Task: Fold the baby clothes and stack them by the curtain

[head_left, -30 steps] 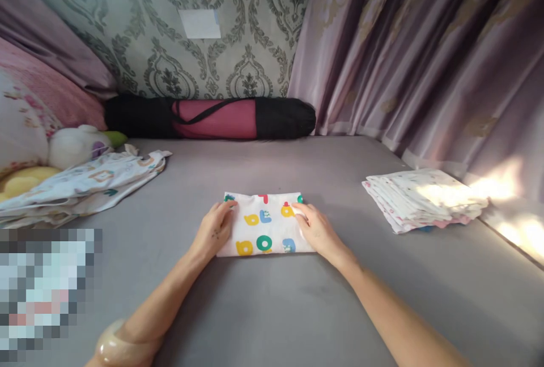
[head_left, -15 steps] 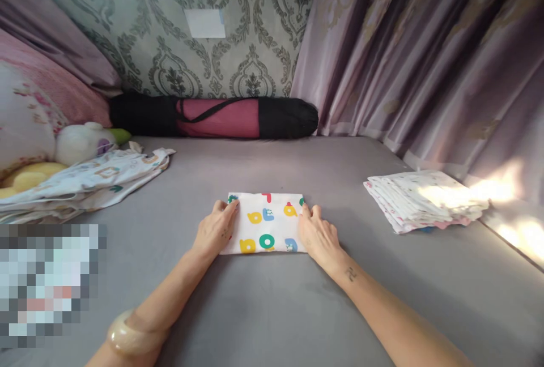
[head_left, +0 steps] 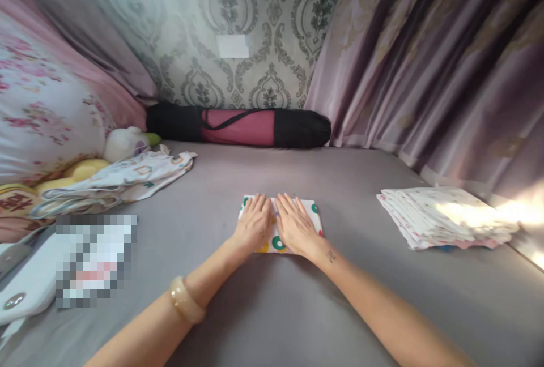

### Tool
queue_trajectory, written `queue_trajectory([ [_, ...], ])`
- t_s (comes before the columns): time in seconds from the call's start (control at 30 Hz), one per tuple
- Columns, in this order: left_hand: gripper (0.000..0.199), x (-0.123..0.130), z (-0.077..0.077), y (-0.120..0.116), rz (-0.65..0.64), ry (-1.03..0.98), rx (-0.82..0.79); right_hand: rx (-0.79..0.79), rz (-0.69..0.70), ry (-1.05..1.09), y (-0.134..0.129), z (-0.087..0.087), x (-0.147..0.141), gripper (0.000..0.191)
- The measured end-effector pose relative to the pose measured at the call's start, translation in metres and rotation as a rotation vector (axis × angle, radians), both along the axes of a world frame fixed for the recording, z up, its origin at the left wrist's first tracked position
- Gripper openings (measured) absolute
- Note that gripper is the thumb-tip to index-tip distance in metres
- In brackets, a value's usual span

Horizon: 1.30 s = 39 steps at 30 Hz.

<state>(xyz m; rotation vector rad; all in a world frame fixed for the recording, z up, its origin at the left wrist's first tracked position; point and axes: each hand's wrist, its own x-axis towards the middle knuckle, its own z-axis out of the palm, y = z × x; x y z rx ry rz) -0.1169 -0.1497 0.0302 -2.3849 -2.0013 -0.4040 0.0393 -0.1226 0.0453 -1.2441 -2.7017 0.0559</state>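
A white cloth (head_left: 278, 243) with coloured letter-like prints lies folded into a flat rectangle on the grey sheet (head_left: 272, 299). My left hand (head_left: 255, 223) rests palm down on its left half, fingers stretched out and pointing away from me. On the right half, my right hand (head_left: 294, 223) lies flat in the same way, close beside the left one. Neither hand grips the cloth. Parts of the print are hidden under both hands.
A stack of folded white cloths (head_left: 442, 217) lies at the right. Loose printed cloths (head_left: 127, 177) and plush toys (head_left: 125, 143) are at the left, near a white pouch (head_left: 38, 276). A black and red roll bag (head_left: 238, 127) lies along the wall.
Both hands have moved inward from the cloth's side edges, let go of them and flattened on top of it. The view has shifted left, so things appear further right.
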Motion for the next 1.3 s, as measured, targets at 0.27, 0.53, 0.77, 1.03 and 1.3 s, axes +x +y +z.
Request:
queue_trajectory([
  [0.27, 0.054, 0.004, -0.027, 0.001, 0.103, -0.022, -0.038, -0.027, -0.067, 0.029, 0.000, -0.034, -0.003, 0.056],
  [0.53, 0.063, -0.004, -0.016, -0.003, 0.083, -0.032, -0.097, -0.075, -0.161, -0.013, 0.015, -0.034, 0.005, 0.060],
  [0.77, 0.070, -0.011, -0.016, -0.010, 0.106, -0.054, -0.135, 0.004, -0.200, -0.008, 0.018, -0.042, 0.019, 0.062],
  [1.03, 0.078, -0.029, -0.020, -0.016, 0.128, -0.025, -0.130, -0.010, -0.268, -0.010, 0.015, -0.050, 0.041, 0.066],
  [1.3, 0.063, -0.044, -0.023, -0.017, 0.145, -0.019, -0.115, -0.082, -0.242, -0.039, 0.012, -0.011, 0.024, 0.066],
])
